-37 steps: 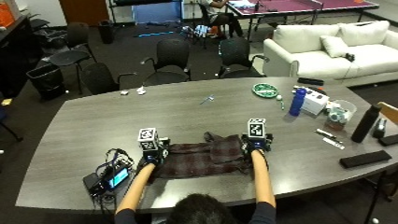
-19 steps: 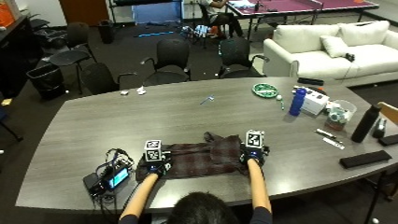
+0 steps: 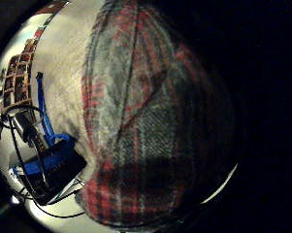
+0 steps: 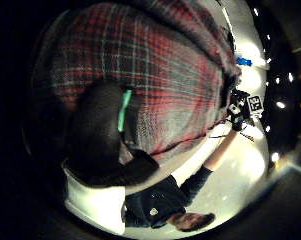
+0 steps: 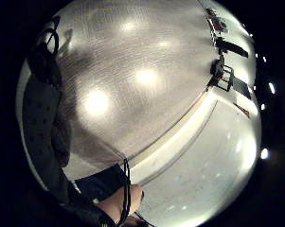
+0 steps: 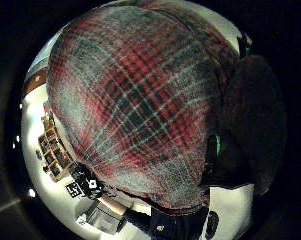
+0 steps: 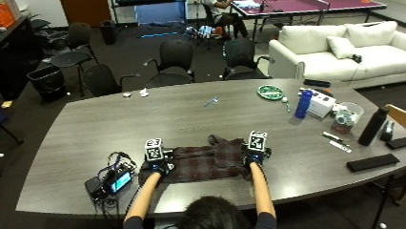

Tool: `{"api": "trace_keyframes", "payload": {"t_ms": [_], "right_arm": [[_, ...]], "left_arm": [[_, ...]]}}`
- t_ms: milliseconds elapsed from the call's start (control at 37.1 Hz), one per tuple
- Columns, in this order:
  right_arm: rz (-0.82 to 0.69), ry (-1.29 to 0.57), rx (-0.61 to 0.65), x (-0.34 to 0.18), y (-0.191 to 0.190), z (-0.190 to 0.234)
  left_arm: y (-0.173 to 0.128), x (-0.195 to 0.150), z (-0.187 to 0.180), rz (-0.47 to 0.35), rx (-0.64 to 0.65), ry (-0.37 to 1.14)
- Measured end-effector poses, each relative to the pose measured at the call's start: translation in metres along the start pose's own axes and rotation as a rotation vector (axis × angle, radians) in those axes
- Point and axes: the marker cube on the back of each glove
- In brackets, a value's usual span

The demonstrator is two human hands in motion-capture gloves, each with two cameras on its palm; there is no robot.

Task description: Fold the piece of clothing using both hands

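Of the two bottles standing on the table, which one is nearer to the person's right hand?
The blue bottle, standing beside the white box, is nearer to the right hand. The black bottle stands farther out, near the table's right end.

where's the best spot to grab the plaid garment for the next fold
Probably the two near corners of the plaid garment, taken from the person's side. It lies flat and wide across the table, with the left hand and right hand already at its opposite ends, so lifting both ends together should carry the edge over evenly.

Dark red plaid garment [image 7: 206, 162], grey wood-grain table [image 7: 190, 119], blue bottle [image 7: 304, 104].
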Motion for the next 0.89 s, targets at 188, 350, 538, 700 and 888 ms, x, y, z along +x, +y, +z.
{"api": "trace_keyframes", "payload": {"t_ms": [188, 350, 538, 700, 888], "right_arm": [[-0.01, 0.022, 0.072, 0.005, 0.003, -0.003], [0.057, 0.037, 0.198, 0.047, 0.002, -0.018], [0.187, -0.026, 0.293, 0.112, 0.012, -0.065], [0.193, -0.07, 0.387, 0.109, 0.011, -0.121], [-0.029, -0.058, 0.585, 0.015, 0.113, -0.199]], "left_arm": [[0.008, 0.0, -0.01, 0.003, -0.043, 0.021], [0.028, 0.005, -0.015, 0.078, -0.072, 0.098], [0.043, 0.011, 0.0, 0.211, -0.102, 0.166], [0.053, 0.019, 0.007, 0.286, -0.145, 0.162], [0.053, 0.021, -0.023, 0.427, -0.017, 0.304]]}}
